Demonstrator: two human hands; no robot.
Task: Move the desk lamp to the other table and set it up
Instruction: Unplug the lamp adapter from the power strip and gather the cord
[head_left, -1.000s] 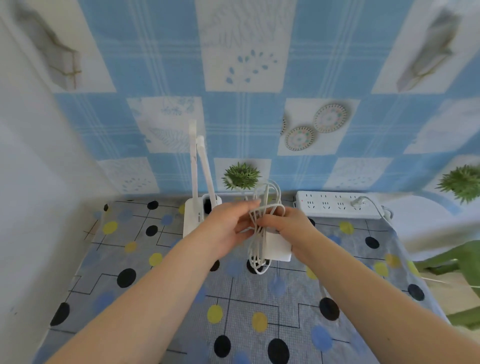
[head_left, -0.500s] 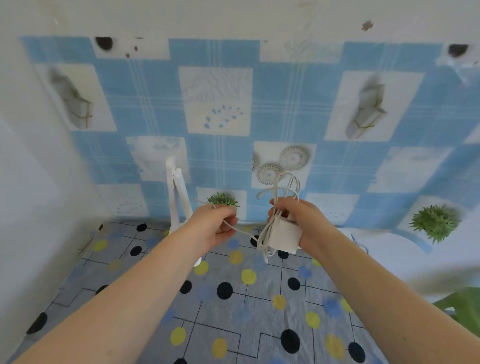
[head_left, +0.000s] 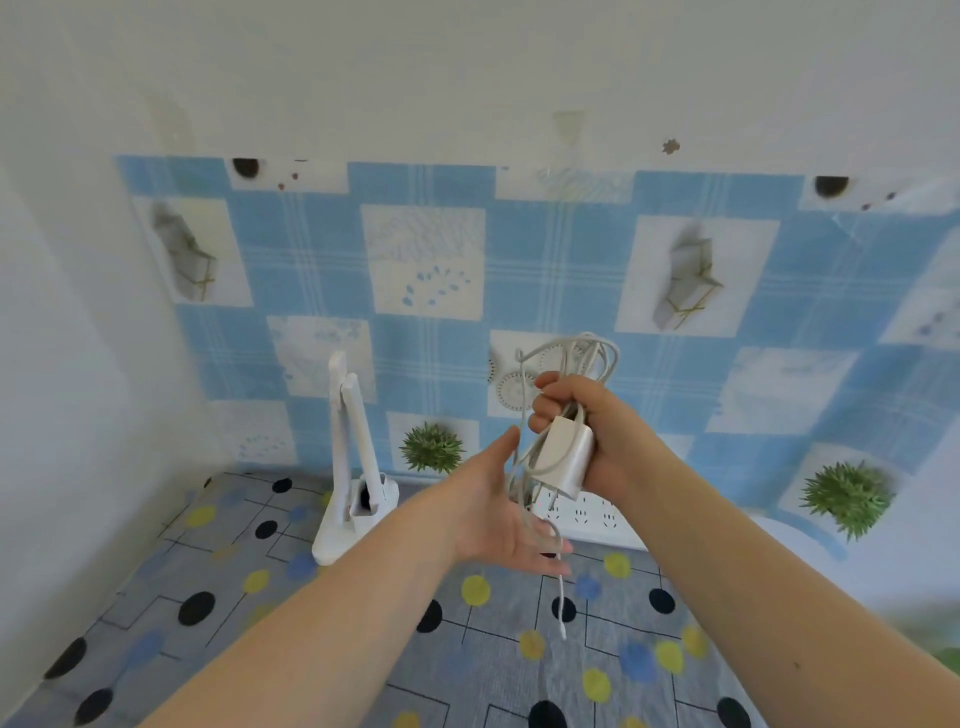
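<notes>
- Since the earlier frame, left hand (head_left: 493, 514) has let go of the cord (head_left: 563, 364) and opened, palm up, loose end trailing across it.
- Right hand (head_left: 587, 431) clamped on charger (head_left: 563, 457) and coiled cord, raised.
- Power strip (head_left: 587, 514) on desk (head_left: 311, 623) directly beneath, nearest right hand.
- Lamp (head_left: 353, 462) folded upright, left of both hands.

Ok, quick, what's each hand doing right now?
Left hand: open, palm up, loose cable draped across it.
Right hand: closed around the white power adapter and coiled cable.
</notes>
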